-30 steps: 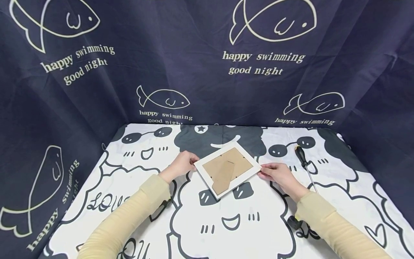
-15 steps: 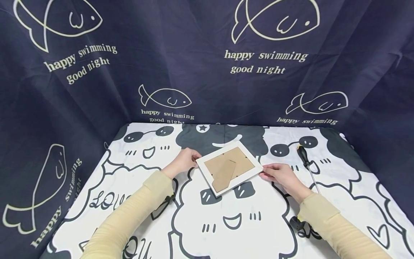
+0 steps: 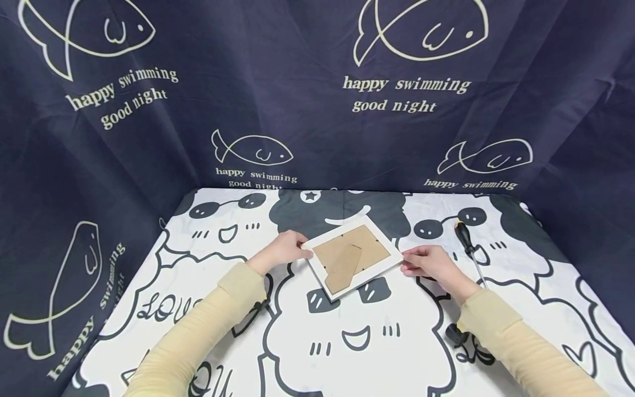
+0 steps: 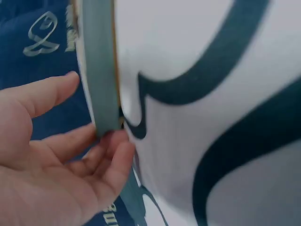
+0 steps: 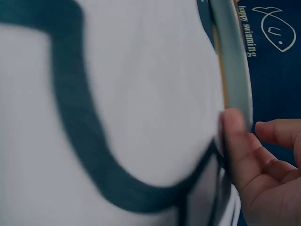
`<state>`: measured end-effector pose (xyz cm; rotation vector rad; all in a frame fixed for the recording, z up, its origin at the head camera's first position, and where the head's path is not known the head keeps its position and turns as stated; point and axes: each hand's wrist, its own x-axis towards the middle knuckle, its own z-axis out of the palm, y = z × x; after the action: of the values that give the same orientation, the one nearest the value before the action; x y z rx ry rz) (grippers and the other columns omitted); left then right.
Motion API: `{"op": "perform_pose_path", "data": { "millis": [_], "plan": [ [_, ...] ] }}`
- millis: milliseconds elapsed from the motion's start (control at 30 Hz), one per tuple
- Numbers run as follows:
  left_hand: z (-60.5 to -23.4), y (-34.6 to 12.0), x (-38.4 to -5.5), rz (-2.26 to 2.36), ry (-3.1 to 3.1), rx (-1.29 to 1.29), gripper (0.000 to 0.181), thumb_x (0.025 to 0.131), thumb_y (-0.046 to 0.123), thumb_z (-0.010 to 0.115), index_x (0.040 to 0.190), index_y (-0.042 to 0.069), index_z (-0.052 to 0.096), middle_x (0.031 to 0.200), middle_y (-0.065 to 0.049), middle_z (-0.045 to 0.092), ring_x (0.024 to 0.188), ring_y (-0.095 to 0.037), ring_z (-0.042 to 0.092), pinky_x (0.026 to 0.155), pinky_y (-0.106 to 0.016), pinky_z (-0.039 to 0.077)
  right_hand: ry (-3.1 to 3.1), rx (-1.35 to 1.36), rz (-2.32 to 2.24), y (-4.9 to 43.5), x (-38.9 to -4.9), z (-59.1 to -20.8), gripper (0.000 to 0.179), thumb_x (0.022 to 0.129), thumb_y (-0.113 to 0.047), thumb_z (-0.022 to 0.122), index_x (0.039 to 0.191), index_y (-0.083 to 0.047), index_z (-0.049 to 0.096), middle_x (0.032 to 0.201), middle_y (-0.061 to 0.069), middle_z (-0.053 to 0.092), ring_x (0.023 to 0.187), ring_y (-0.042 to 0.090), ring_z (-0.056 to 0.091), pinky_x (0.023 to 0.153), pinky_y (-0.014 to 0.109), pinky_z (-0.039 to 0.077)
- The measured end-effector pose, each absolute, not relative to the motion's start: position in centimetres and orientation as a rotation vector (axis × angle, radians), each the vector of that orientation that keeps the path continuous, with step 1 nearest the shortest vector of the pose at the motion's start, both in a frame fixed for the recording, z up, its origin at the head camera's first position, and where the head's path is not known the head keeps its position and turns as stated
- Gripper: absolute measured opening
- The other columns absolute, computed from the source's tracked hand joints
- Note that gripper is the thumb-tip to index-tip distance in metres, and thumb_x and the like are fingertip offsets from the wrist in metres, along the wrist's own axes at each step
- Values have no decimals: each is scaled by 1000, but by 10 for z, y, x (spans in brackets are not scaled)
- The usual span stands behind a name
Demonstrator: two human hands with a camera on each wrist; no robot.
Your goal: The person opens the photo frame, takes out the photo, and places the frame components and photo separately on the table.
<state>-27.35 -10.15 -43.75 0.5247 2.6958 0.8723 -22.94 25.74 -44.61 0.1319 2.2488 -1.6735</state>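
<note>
A white picture frame [image 3: 321, 279] lies back side up and turned at an angle, with a brown backing board [image 3: 374, 251] and a brown stand leg [image 3: 342, 271] showing. At its left corner is my left hand [image 3: 281, 251], thumb over the border and fingers curled at the edge. My right hand [image 3: 432, 266] pinches the opposite corner. The left wrist view shows the frame's edge [image 4: 101, 66] with fingertips [image 4: 120, 141] curled beneath it. In the right wrist view, fingers [image 5: 237, 136] hold the other end of the edge [image 5: 235, 61]. The frame's front is hidden.
A screwdriver [image 3: 464, 237] with a black handle lies right of my right hand. A black object [image 3: 455, 334] sits partly hidden by the right sleeve. A sheep-print cloth [image 3: 357, 364] covers the table; dark blue fish-print curtains [image 3: 317, 99] stand behind and at the sides.
My left thumb has come further over the frame's left corner. My right hand has shifted slightly upward at its corner. The frame keeps nearly the same angle.
</note>
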Motion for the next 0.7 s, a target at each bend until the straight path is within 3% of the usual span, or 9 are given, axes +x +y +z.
{"op": "perform_pose_path", "data": {
  "millis": [67, 133, 267, 367, 533, 600, 700],
  "plan": [
    [-437, -98, -270, 844, 2726, 524, 29, 78, 28, 75, 81, 2, 63, 67, 1, 48, 61, -12, 44, 53, -24, 35, 2257, 105, -1654, 261, -233, -441, 38, 96, -7, 51, 119, 22, 47, 81, 9, 69, 73, 11, 68, 72, 28, 56],
    [-436, -95, -268, 815, 2755, 524, 39, 74, 34, 79, 84, 0, 62, 69, -1, 50, 65, -16, 46, 57, -27, 39, 2297, 79, -1611, 267, -238, -434, 36, 95, -7, 50, 118, 22, 48, 81, 9, 69, 72, 13, 68, 72, 31, 56],
    [-436, -92, -266, 749, 2805, 501, 67, 68, 40, 83, 112, -6, 62, 99, -13, 61, 93, -25, 55, 82, -35, 47, 2424, 51, -1481, 280, -249, -418, 36, 95, -8, 50, 117, 20, 49, 81, 8, 67, 71, 13, 66, 73, 36, 56],
    [-437, -91, -265, 685, 2818, 511, 75, 68, 42, 83, 119, -8, 58, 105, -16, 60, 101, -28, 53, 92, -39, 44, 2597, 41, -1306, 293, -259, -407, 35, 94, -13, 52, 114, 16, 54, 79, 11, 67, 70, 15, 66, 70, 37, 57],
    [-434, -90, -265, 629, 2836, 510, 68, 68, 43, 82, 109, -8, 62, 91, -13, 59, 91, -26, 51, 86, -40, 44, 3086, -80, -742, 317, -279, -393, 25, 88, -17, 55, 93, 5, 66, 75, 15, 68, 62, 24, 61, 61, 39, 49],
    [-433, -89, -264, 612, 2841, 494, 68, 68, 43, 82, 109, -8, 62, 95, -14, 60, 94, -27, 52, 89, -40, 44, 3202, -83, -547, 327, -287, -390, 22, 84, -16, 55, 86, 3, 66, 73, 16, 66, 61, 27, 57, 58, 41, 44],
    [-432, -89, -264, 600, 2845, 481, 65, 68, 43, 82, 106, -7, 64, 96, -14, 61, 95, -27, 52, 88, -40, 44, 3224, -39, -453, 339, -296, -387, 20, 79, -13, 55, 82, 4, 65, 73, 17, 63, 62, 29, 56, 59, 45, 46]
  ]
}}
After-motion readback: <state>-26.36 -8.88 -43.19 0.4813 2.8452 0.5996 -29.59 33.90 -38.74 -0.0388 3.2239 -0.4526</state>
